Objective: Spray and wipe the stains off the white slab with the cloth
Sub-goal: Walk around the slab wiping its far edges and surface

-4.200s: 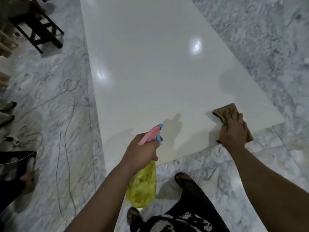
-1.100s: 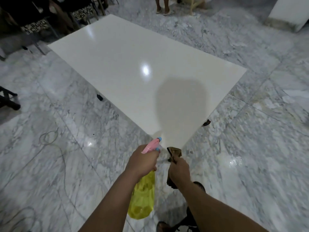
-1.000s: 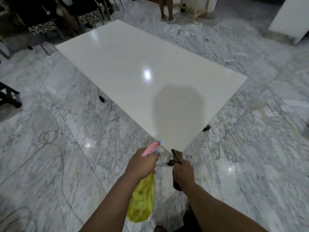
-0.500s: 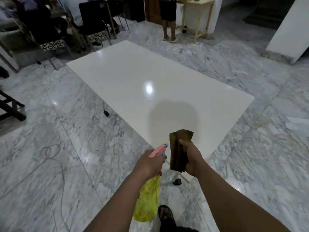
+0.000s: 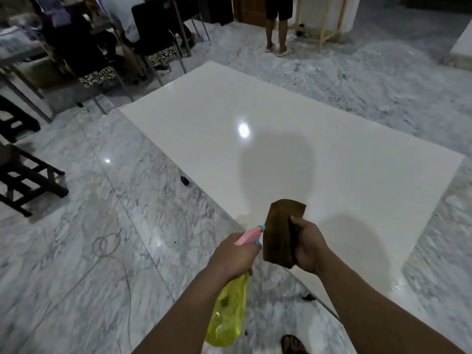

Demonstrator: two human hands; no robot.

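Your left hand (image 5: 233,254), low in the frame's centre, is wrapped around the neck of the spray bottle (image 5: 228,310), its pink head aimed toward the upper right and its yellow body hanging below your wrist. Just beside it, your right hand (image 5: 310,247) pinches the folded brown cloth (image 5: 279,232) upright between thumb and fingers, lifted off the surface. The white slab (image 5: 293,139) lies flat on the marble floor (image 5: 102,251), spanning the centre and right, with 1 bright light reflection near its middle.

Home hall, marble floor (image 5: 76,251), dining chairs (image 5: 94,62), wooden door (image 5: 249,8)
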